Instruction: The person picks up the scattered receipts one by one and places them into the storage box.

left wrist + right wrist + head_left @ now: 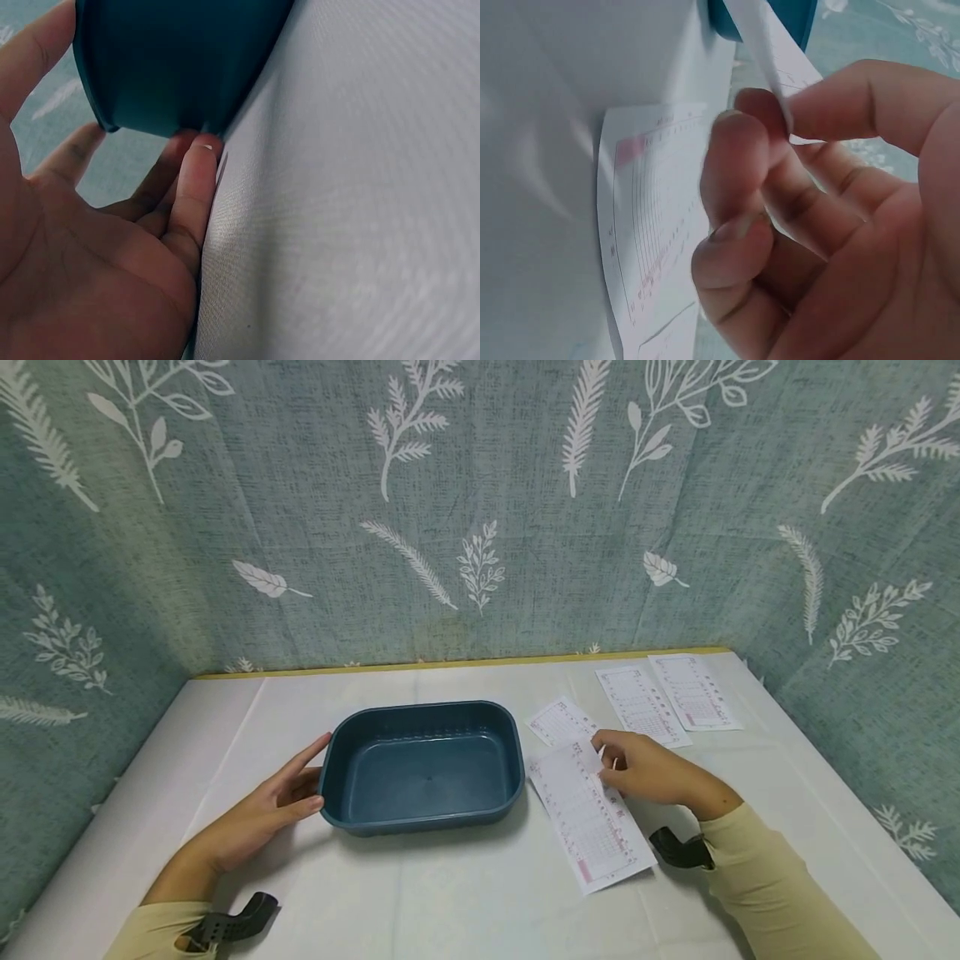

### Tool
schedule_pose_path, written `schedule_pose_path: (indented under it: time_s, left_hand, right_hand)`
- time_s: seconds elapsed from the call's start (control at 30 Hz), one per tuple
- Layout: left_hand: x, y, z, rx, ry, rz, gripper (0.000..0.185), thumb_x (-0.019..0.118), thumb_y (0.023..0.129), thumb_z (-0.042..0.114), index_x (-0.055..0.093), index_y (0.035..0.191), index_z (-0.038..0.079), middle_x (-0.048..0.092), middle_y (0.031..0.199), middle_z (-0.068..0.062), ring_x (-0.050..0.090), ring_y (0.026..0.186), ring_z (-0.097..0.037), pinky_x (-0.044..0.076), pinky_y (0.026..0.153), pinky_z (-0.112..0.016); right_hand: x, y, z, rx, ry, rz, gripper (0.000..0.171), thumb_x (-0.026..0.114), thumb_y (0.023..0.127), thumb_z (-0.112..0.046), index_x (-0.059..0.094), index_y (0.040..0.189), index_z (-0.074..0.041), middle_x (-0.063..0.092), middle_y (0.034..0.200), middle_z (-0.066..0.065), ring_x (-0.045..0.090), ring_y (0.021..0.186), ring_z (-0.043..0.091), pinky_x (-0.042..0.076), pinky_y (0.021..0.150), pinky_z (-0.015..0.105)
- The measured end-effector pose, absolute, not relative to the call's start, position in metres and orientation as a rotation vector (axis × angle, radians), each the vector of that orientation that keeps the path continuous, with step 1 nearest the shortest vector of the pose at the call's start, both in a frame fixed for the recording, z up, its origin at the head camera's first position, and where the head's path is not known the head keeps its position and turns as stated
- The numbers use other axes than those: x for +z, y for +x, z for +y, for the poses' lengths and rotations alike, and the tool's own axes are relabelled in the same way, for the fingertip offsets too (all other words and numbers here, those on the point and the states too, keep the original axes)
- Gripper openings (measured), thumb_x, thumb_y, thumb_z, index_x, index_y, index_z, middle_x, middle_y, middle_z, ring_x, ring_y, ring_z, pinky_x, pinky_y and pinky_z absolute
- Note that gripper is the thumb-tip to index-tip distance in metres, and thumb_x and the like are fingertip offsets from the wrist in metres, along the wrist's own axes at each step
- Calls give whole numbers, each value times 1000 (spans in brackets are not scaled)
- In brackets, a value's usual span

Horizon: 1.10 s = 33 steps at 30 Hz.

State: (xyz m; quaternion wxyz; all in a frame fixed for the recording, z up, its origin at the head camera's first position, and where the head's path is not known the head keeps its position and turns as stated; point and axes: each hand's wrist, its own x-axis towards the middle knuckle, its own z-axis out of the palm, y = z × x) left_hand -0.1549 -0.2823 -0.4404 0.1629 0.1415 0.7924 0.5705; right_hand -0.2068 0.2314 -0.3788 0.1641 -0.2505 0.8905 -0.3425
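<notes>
A dark teal plastic basin (427, 777) sits on the white-covered table. My left hand (258, 814) is at its left side, fingers spread, with fingertips touching the rim and outer wall; the left wrist view shows the palm (90, 277) beside the basin wall (172, 67). To the right of the basin, my right hand (652, 772) pinches a printed paper slip (588, 818) by its edge between thumb and index finger. In the right wrist view the pinched slip (769, 45) stands up from the fingertips. Partly behind it lies another printed slip (561, 720).
Two more printed slips, one (641, 702) beside the other (693, 689), lie at the table's back right. A leaf-patterned green cloth (480, 527) walls the back and both sides. Black straps (232, 927) are on both wrists.
</notes>
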Motion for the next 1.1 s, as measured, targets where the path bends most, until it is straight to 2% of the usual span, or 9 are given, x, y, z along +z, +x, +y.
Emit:
schedule_pose_path:
  time_s: [0.1, 0.2, 0.3, 0.4, 0.67, 0.73, 0.83, 0.93, 1.1]
  left_hand:
    - [-440, -155, -282, 1617, 390, 2258, 77, 53, 104, 17, 6, 161, 37, 28, 157, -30, 45, 126, 4, 43, 93, -15]
    - [-440, -154, -281, 1608, 376, 2263, 77, 53, 104, 18, 6, 161, 38, 27, 158, -29, 40, 139, -18, 43, 93, -15]
    - [-440, -154, -280, 1602, 361, 2264, 78, 54, 103, 19, 6, 161, 39, 26, 158, -29, 29, 144, -41, 42, 93, -16]
    - [-440, -154, -281, 1602, 360, 2265, 78, 54, 103, 19, 5, 161, 38, 26, 158, -29, 26, 145, -47, 42, 93, -15]
    - [-439, -156, -282, 1595, 374, 2284, 77, 55, 103, 19, 7, 161, 38, 27, 158, -29, 28, 144, -43, 42, 93, -13]
    - [-439, -157, -282, 1591, 376, 2291, 77, 55, 103, 19, 8, 161, 38, 28, 158, -28, 33, 143, -36, 41, 93, -13]
    - [-439, -156, -284, 1596, 391, 2296, 77, 55, 103, 18, 8, 161, 37, 29, 157, -29, 42, 136, -11, 41, 94, -13]
    - [-440, -156, -286, 1616, 412, 2280, 76, 54, 103, 16, 9, 161, 36, 29, 157, -30, 44, 125, 8, 41, 94, -12]
    - [-443, -157, -284, 1623, 416, 2266, 75, 54, 103, 16, 9, 161, 36, 28, 158, -29, 43, 124, 11, 41, 95, -12]
  right_hand:
    - [-377, -207, 234, -1024, -659, 2553, 23, 57, 92, 1, 54, 114, -1, 58, 82, 4, 54, 63, 12, 41, 55, 24]
    - [-376, -208, 236, -1056, -613, 2566, 24, 55, 95, -1, 53, 118, 0, 58, 86, 6, 55, 67, 14, 44, 59, 25]
    - [-375, -208, 236, -1087, -581, 2576, 25, 53, 97, -2, 53, 122, 2, 58, 88, 8, 56, 69, 17, 47, 62, 27]
    - [-372, -209, 235, -1121, -557, 2599, 26, 53, 98, -3, 53, 123, 3, 58, 90, 10, 57, 72, 18, 50, 63, 29]
    - [-366, -209, 235, -1226, -500, 2670, 23, 54, 98, -3, 55, 121, 3, 62, 95, 13, 59, 79, 18, 52, 65, 29]
    - [-365, -209, 234, -1244, -486, 2685, 24, 55, 98, -4, 56, 121, 3, 64, 99, 15, 61, 80, 18, 54, 66, 30]
    - [-363, -208, 233, -1262, -476, 2719, 26, 58, 98, -6, 59, 122, 4, 68, 104, 17, 65, 81, 17, 56, 69, 31]
    - [-361, -206, 231, -1282, -461, 2749, 29, 61, 98, -8, 62, 124, 4, 70, 108, 19, 66, 81, 15, 57, 70, 30]
    - [-355, -202, 228, -1328, -395, 2755, 33, 65, 98, -17, 64, 125, 2, 71, 111, 17, 67, 80, 12, 57, 73, 32]
